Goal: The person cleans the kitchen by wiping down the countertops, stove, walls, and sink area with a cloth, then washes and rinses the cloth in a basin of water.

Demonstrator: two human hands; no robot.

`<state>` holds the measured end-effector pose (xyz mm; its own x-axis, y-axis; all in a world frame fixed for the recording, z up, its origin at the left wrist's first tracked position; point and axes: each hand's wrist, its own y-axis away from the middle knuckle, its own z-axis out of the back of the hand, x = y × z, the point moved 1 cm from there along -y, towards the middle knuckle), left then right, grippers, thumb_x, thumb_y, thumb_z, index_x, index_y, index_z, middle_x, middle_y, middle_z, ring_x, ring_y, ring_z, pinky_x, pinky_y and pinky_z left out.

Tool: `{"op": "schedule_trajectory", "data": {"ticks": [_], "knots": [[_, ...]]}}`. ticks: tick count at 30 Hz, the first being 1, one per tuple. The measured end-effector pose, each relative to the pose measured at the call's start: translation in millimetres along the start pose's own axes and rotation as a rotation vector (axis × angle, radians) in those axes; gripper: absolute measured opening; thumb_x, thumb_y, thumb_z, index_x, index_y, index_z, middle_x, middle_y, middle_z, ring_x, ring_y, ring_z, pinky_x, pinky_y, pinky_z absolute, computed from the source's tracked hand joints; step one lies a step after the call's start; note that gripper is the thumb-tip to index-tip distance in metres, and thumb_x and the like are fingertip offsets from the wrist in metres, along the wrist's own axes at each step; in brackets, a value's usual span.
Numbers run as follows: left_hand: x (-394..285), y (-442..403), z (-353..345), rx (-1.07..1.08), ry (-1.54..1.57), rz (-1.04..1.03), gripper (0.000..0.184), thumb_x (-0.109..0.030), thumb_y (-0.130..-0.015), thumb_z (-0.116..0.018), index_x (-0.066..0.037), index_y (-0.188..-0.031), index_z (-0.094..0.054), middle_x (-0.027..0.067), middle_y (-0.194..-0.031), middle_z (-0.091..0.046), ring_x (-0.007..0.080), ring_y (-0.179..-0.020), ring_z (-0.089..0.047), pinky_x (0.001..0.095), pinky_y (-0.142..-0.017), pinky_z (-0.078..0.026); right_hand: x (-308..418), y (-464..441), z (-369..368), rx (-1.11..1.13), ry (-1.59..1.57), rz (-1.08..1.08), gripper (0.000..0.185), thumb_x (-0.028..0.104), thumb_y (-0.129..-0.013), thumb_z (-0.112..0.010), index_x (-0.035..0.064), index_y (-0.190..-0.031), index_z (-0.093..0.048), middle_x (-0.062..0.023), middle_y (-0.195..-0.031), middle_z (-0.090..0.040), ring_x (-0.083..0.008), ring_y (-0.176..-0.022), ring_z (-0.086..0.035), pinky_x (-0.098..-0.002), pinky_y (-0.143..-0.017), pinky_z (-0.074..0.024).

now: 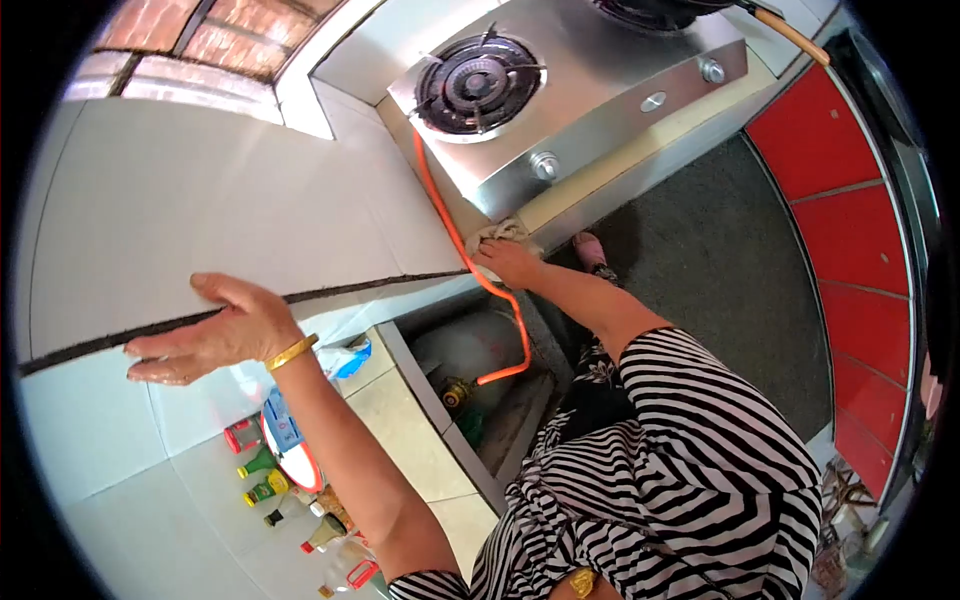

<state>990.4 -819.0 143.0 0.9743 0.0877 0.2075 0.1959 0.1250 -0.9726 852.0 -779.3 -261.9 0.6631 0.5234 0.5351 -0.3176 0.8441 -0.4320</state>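
Observation:
My left hand (pixel 225 335) is stretched out at the left, fingers apart and holding nothing. It is in front of the white tiled wall, near a dark seam in the tiles; I cannot tell whether it touches. A pale rag (pixel 500 232) is bunched under my right hand (pixel 508 262), at the corner of the tiled counter (pixel 560 210) beside the steel gas stove (pixel 610 110). The fingers of this hand are curled on the rag. Right beside it runs an orange gas hose (pixel 446 215), which hangs down from the stove.
The hose meets a valve (pixel 456 391) on a gas cylinder (pixel 470 345) in a recess below. Several sauce bottles (pixel 265 487) and a blue packet (pixel 282 418) stand along the left counter. Red cabinet tiles (pixel 840 235) line the right. A wooden-handled pan (pixel 785 32) sits on the far burner.

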Motion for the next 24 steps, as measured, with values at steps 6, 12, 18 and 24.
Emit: {"op": "schedule_trajectory", "data": {"ticks": [6, 12, 18, 24], "knots": [[-1.6, -0.5, 0.7, 0.007, -0.022, 0.036, 0.076, -0.03, -0.075, -0.051, 0.001, -0.131, -0.01, 0.0287, -0.131, -0.008, 0.0421, -0.121, -0.01, 0.0538, -0.09, -0.016, -59.8, 21.8, 63.8, 0.31, 0.315, -0.077, 0.025, 0.008, -0.065, -0.053, 0.0087, -0.09, -0.05, -0.0082, -0.098, -0.049, -0.0241, -0.095, -0.047, -0.0339, -0.08, -0.0401], [-1.7, -1.6, 2.6, -0.019, -0.031, -0.028, 0.075, -0.031, -0.076, -0.052, 0.003, -0.13, -0.011, 0.0279, -0.131, -0.012, 0.042, -0.121, -0.013, 0.0527, -0.091, -0.017, -200.8, 86.2, 160.8, 0.053, 0.39, -0.251, 0.026, 0.009, -0.062, -0.054, 0.0102, -0.087, -0.05, -0.0097, -0.094, -0.05, -0.0265, -0.092, -0.048, -0.037, -0.076, -0.0405], [-3.1, -2.1, 4.6, 0.009, -0.024, -0.019, 0.076, -0.032, -0.075, -0.055, 0.003, -0.129, -0.014, 0.0245, -0.133, -0.011, 0.0397, -0.121, -0.01, 0.0495, -0.091, -0.018, -272.6, 111.7, 264.6, -0.281, -0.065, -1.193, 0.031, 0.003, -0.06, -0.061, 0.0037, -0.089, -0.052, -0.0152, -0.09, -0.056, -0.029, -0.086, -0.053, -0.0369, -0.073, -0.0428], [-5.4, -1.7, 6.6, 0.043, -0.029, -0.008, 0.08, -0.033, -0.075, -0.057, 0.0, -0.13, -0.01, 0.0206, -0.135, -0.009, 0.0367, -0.122, -0.01, 0.0475, -0.092, -0.016, -300.4, 241.1, 258.8, 0.111, 0.245, -1.288, 0.038, 0.028, -0.069, -0.047, -0.0009, -0.091, -0.056, -0.0204, -0.091, -0.057, -0.0314, -0.082, -0.056, -0.0367, -0.071, -0.0444]]}}
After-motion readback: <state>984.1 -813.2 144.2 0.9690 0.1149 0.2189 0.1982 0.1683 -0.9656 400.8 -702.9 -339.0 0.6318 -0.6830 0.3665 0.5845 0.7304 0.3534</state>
